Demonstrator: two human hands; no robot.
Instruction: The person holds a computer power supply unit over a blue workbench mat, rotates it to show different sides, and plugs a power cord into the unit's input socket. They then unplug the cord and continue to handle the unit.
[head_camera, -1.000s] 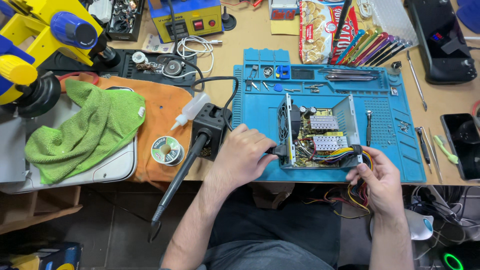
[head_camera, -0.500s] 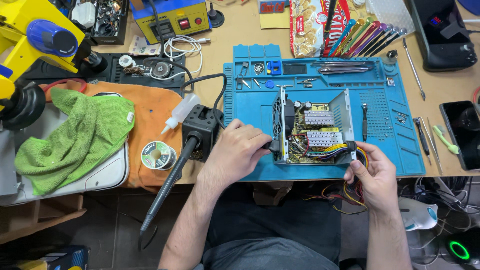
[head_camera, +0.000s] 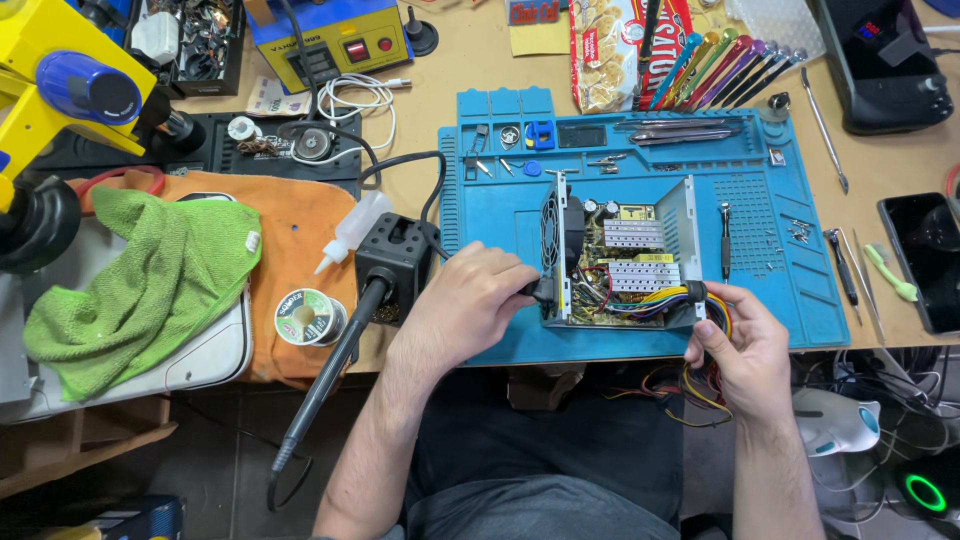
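An opened metal power supply box (head_camera: 622, 250) with a fan on its left wall and a circuit board inside sits on a blue work mat (head_camera: 780, 290). My left hand (head_camera: 465, 305) grips a small black part at the box's lower left corner. My right hand (head_camera: 735, 345) pinches the bundle of coloured wires (head_camera: 690, 385) that leaves the box's lower right corner and hangs over the table edge.
A soldering iron in its black stand (head_camera: 395, 262), a solder spool (head_camera: 303, 317), a small squeeze bottle (head_camera: 350, 228) and a green cloth (head_camera: 140, 275) lie to the left. Screwdrivers (head_camera: 700, 70), tweezers and small screws sit on the mat's far side. A phone (head_camera: 925, 260) lies right.
Both hands keep their hold on the box and wires. The view has shifted slightly; nothing else has visibly moved.
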